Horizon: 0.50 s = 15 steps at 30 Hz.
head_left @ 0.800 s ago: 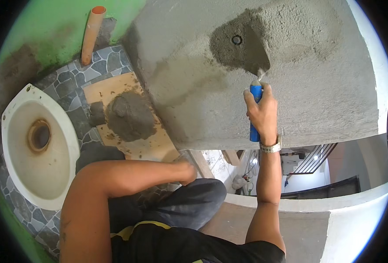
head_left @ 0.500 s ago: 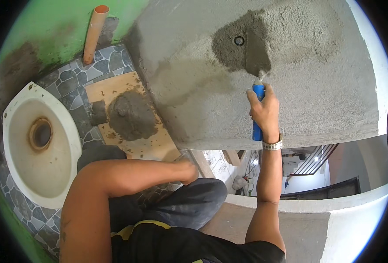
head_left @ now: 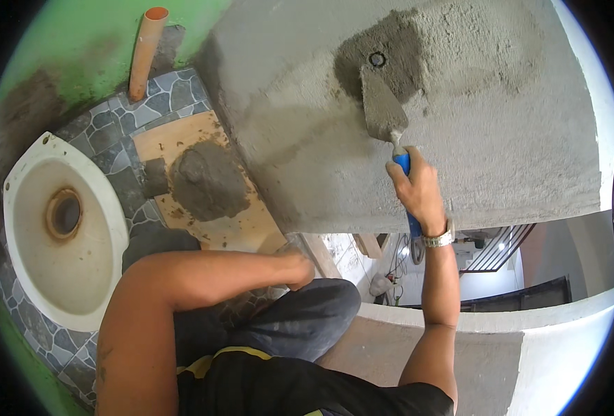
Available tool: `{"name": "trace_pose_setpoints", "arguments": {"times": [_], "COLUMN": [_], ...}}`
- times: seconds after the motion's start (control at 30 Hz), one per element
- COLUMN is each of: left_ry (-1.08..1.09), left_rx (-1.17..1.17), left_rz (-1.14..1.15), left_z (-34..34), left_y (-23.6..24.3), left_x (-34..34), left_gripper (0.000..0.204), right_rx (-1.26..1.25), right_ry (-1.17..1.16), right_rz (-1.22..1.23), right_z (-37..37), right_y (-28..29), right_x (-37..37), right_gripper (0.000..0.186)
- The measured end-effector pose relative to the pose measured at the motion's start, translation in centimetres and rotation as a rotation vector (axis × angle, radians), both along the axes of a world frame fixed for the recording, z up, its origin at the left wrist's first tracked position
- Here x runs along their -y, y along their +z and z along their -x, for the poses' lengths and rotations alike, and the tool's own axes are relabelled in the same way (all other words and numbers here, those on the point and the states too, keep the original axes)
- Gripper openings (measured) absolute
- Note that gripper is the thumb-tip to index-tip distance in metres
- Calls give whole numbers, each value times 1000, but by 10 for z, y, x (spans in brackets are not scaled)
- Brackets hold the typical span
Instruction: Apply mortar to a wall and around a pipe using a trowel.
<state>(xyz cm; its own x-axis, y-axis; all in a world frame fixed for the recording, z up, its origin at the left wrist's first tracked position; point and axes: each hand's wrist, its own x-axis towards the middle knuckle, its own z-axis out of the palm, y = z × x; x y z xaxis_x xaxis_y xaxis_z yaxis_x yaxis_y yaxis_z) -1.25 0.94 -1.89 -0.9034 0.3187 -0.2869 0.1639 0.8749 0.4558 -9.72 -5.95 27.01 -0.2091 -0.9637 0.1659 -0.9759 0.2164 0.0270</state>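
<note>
My right hand (head_left: 419, 191) grips the blue handle of a pointed trowel (head_left: 383, 107). Its cement-smeared blade lies against the grey plastered wall (head_left: 508, 145), tip just below a round pipe opening (head_left: 377, 59). Dark wet mortar (head_left: 403, 45) surrounds that opening, and a rougher patch spreads to its right. My left hand (head_left: 299, 269) rests by my bent knee, near the lower corner of a wooden board (head_left: 172, 135); its fingers are mostly hidden. A heap of wet mortar (head_left: 210, 182) sits on the board.
A white toilet bowl (head_left: 26, 229) stands at the left on stone-pattern floor tiles (head_left: 182, 93). An orange pipe (head_left: 147, 55) rises beside the green wall (head_left: 78, 41). Below the plastered wall is an opening, with cables and a dark railing (head_left: 501, 249) beyond.
My right hand has tilted the trowel, swinging its blade leftward across the wet mortar to below the pipe opening. The hand sits slightly lower. My left hand has stayed in place.
</note>
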Motion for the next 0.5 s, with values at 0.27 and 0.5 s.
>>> {"name": "trace_pose_setpoints", "arguments": {"times": [0.27,0.5], "left_ry": [67,88], "left_rx": [-34,-43], "left_rz": [-57,-69], "left_z": [-16,-13], "left_y": [19,11], "left_x": [8,10], "left_gripper": [31,32], "right_rx": [-56,-290], "right_ry": [99,234], "right_rz": [-237,-348], "right_z": [-2,8], "right_y": [37,57], "right_x": [31,56], "right_gripper": [29,22]}}
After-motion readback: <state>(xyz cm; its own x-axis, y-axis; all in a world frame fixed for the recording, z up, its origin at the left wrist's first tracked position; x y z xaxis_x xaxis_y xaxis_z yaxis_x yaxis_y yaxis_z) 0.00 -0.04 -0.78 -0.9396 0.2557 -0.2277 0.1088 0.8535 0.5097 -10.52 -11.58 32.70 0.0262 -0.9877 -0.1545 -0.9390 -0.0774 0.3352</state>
